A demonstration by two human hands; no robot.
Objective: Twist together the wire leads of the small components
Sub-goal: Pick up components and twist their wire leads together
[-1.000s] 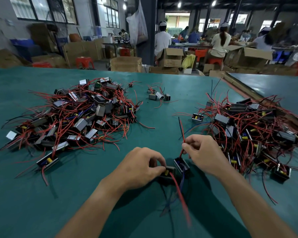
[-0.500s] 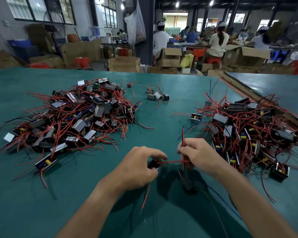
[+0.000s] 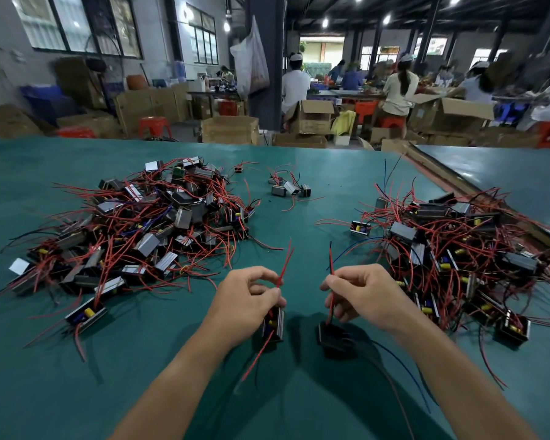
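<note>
- Head view: the left hand (image 3: 245, 300) is low and just left of centre. Its thumb and forefinger are clenched on a pair of red leads (image 3: 285, 265) that rise towards twelve o'clock.
- The left component (image 3: 273, 323), a small dark block with a yellow part inside, sits right under that hand's curled fingers and touches them. One loose red wire (image 3: 256, 357) trails from it towards seven o'clock.
- The right hand (image 3: 362, 296) is level with the left, at its three o'clock, and the two are apart. Its fingers are curled, pinching a red lead and a black lead (image 3: 331, 265) that point up to twelve o'clock.
- The right component (image 3: 332, 339) is at six o'clock from those fingertips, on the end of the pinched leads. I cannot tell if it rests on the table or hangs just above it. Blue and black wires (image 3: 404, 369) run from it towards four o'clock.
- The two held components are near each other but not touching.
- The green table (image 3: 77, 392) carries a big left pile (image 3: 140, 223) of wired components at ten o'clock from the hands.
- A right pile (image 3: 451, 249) lies at two o'clock, just beside the right hand.
- A small cluster (image 3: 288, 187) of a few components sits at twelve o'clock, between the piles and further off.
- A second green table (image 3: 521, 176) stands at two o'clock past the right pile.
- Beyond the table's far edge are cardboard boxes (image 3: 231, 130), a red stool (image 3: 154, 125) and seated people (image 3: 397, 90), their backs to the camera.
</note>
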